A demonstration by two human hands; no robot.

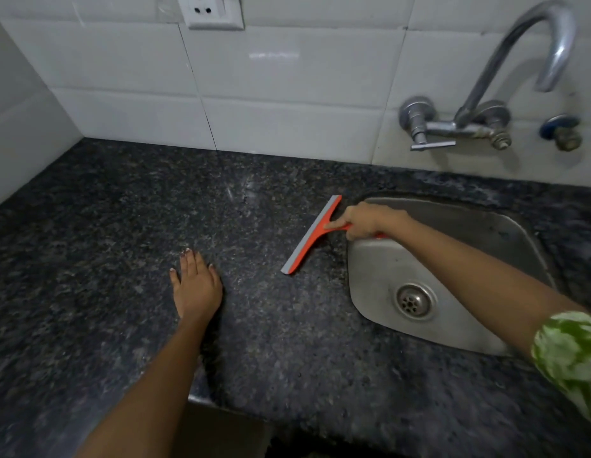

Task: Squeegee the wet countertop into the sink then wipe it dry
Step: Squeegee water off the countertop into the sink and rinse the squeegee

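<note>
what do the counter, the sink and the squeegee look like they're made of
Countertop: dark speckled stone, probably polished granite, going by the mottled grain and sheen. Sink: brushed stainless steel, from its dull grey metallic look. Squeegee: orange body looks like plastic; the grey blade strip is likely rubber, though that is uncertain.

Only 1 view is given, from a wide-angle camera worn on the head. It looks forward and steeply down over the dark speckled desk (pixel 122 226), close enough that both forearms enter from the bottom edge. The sink (pixel 485 233) sits at right, the tiled wall (pixel 254 77) fills the top, and straight lines seem bowed near the edges.
</note>
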